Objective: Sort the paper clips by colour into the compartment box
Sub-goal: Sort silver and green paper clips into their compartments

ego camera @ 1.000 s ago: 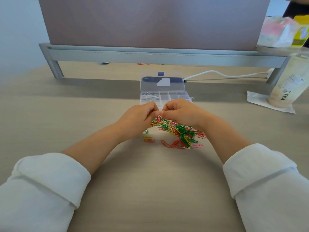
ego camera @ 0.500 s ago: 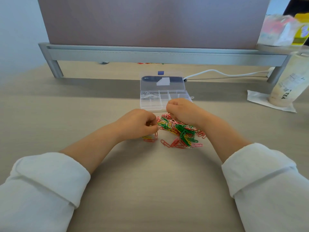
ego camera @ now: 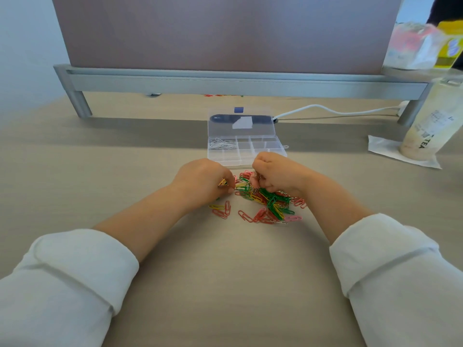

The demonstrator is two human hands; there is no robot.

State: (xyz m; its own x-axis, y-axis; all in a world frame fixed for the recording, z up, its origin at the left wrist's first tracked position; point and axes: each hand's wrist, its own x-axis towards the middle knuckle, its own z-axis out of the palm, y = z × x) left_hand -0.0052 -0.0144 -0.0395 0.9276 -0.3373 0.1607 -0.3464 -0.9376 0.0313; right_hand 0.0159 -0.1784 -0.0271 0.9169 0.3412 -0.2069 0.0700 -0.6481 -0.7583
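1. Paper clips [ego camera: 269, 202] lay in a mixed pile on the table [ego camera: 225, 284], just near of the compartment box [ego camera: 246, 157]; only white clips [ego camera: 221, 144] were sorted, far-left compartment.
2. The hands had separated since a second ago: left hand [ego camera: 203, 181] pinched yellow clips [ego camera: 222, 182], right hand [ego camera: 278, 174] was curled round a few. Likely still gathering.
3. Cup [ego camera: 426, 126], far right, read "TEA".

L hand [ego camera: 203, 179] & R hand [ego camera: 275, 174] curl over the clip pile [ego camera: 270, 204]; we can't tell how many clips [ego camera: 223, 182] each grips, fingertips hidden. R hand covers a near corner of the box [ego camera: 220, 156]. Cup [ego camera: 431, 121] cut off at right edge; packets [ego camera: 413, 46] blurred.
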